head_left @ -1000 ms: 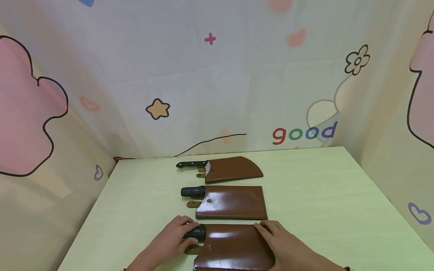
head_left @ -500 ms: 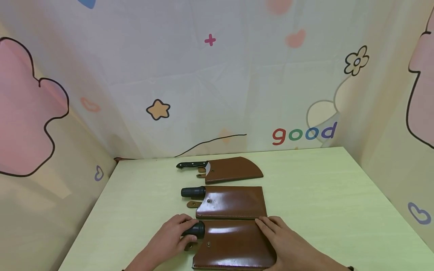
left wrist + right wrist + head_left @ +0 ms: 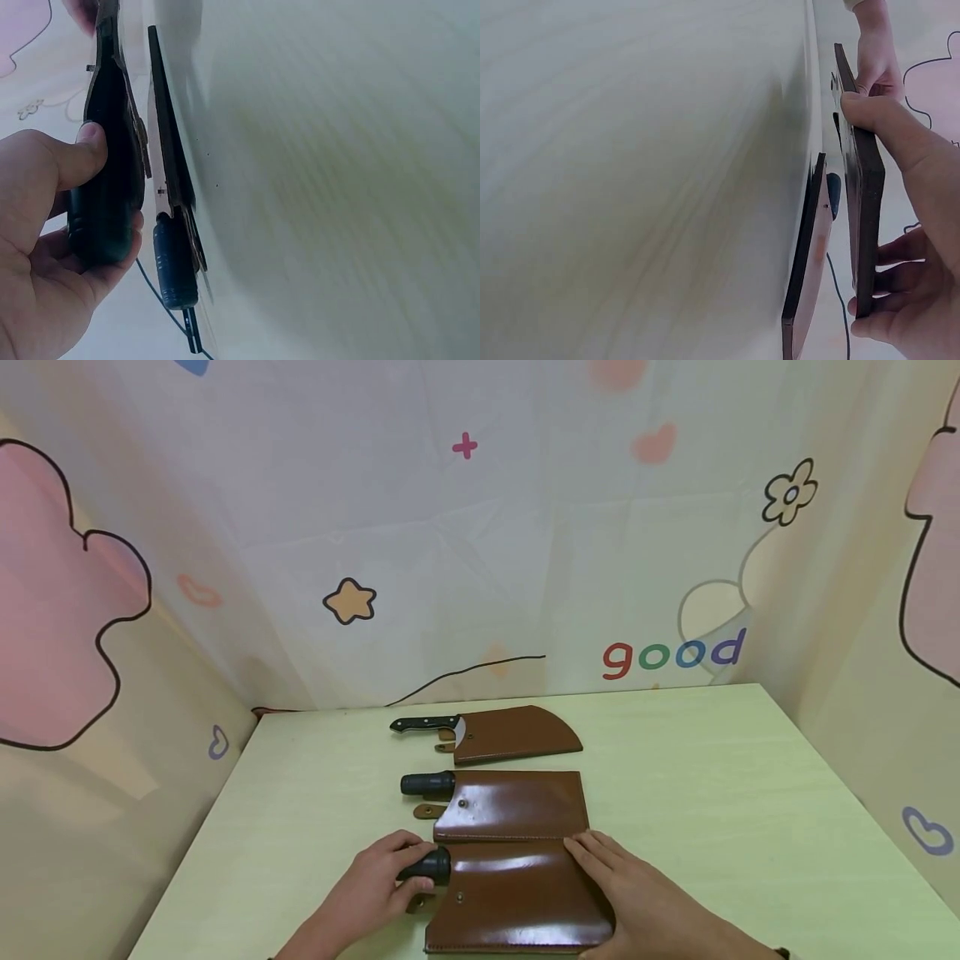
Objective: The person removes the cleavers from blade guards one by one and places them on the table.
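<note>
Nearest the person is a cleaver in a shiny brown leather sheath (image 3: 525,893). My left hand (image 3: 367,885) grips its black handle (image 3: 426,865), with the thumb on one side and the fingers round the other in the left wrist view. My right hand (image 3: 637,893) holds the sheath's right end, the thumb on one edge and fingers on the opposite one in the right wrist view. Both wrist views show this cleaver (image 3: 866,202) raised off the table. Just behind it in the head view lies a second sheathed cleaver (image 3: 517,802) with a black handle.
Farther back on the pale green table (image 3: 712,793) rests a third sheathed knife (image 3: 517,735) with a curved blade end and riveted black handle. A small snap strap (image 3: 429,812) sticks out beside the second cleaver's handle. A printed curtain (image 3: 480,552) stands behind the table.
Both hands have carried the near cleaver slightly away from the person, and its far edge now meets the second cleaver's near edge in the head view. The other two have not moved.
</note>
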Motion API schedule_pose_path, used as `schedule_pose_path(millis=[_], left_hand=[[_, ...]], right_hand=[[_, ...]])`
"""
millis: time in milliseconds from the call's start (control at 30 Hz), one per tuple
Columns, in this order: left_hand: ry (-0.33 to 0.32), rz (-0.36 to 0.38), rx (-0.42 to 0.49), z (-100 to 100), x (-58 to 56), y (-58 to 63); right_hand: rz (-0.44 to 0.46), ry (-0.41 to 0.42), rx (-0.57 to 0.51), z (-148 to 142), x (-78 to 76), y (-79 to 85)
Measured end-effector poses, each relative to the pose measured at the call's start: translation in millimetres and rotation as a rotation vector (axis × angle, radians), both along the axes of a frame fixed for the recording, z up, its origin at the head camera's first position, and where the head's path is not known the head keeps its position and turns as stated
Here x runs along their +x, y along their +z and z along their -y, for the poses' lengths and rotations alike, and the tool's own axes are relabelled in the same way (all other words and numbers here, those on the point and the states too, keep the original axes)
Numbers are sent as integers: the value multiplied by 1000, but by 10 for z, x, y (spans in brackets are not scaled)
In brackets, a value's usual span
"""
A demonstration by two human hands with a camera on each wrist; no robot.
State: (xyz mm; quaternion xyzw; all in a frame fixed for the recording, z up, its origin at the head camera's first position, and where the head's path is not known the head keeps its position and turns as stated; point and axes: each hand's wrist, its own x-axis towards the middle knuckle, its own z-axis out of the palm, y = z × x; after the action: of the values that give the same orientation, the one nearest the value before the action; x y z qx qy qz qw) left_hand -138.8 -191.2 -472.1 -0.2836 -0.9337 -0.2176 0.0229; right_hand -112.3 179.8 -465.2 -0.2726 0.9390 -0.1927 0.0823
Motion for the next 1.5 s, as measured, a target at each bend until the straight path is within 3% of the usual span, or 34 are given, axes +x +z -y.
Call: schedule_pose_path(millis=[400,833,1000,1200,1500], left_hand=[[1,11,20,9,3,-5],[42,-16,25,90,9,16],[87,5,18,106,25,36],[97,32,19,134,41,71],[110,1,27,244,33,4]], right_hand=[[-122,42,-27,-52,37,-13],[-167,69,-2,-119,-5,43],[-164,61,10,-158,0,31],[-182,66,2,-204,-1,12],[-206,46,6,-293,24,-25]])
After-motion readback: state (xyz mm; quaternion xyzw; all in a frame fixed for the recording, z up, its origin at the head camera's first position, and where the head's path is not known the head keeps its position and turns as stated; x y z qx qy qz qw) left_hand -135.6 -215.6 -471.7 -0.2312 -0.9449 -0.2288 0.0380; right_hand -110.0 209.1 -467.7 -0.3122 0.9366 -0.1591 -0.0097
